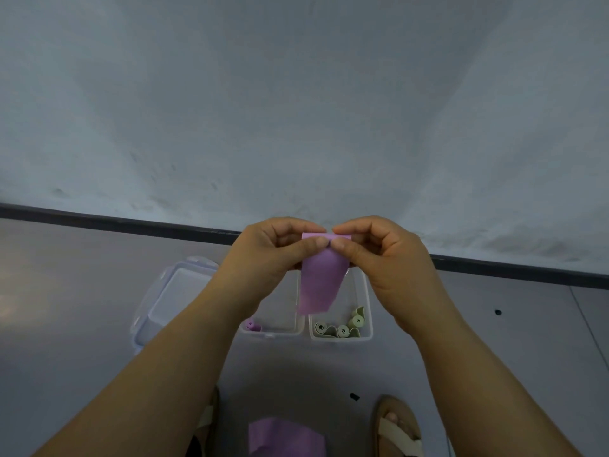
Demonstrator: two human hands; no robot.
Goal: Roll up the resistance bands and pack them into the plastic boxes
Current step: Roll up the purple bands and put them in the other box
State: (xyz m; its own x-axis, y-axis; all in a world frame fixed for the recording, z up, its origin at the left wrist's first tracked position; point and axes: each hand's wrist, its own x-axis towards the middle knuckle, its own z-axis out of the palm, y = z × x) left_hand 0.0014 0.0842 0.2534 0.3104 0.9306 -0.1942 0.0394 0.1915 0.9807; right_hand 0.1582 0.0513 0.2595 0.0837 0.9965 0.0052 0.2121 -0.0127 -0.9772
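Observation:
A purple resistance band (321,282) hangs in front of me, its top edge pinched between thumb and fingers of my left hand (268,250) and my right hand (384,250). Both hands meet at the band's upper end, above two clear plastic boxes on the floor. The left box (280,326) holds a rolled purple band (251,324) in its near left corner. In the right box (341,334) lie several rolled green bands (342,329). More purple bands (283,437) lie at the bottom of the view.
A clear plastic lid (164,301) lies on the grey floor left of the boxes. A dark baseboard (131,222) runs along the pale wall behind. My sandalled foot (397,427) stands at the lower right.

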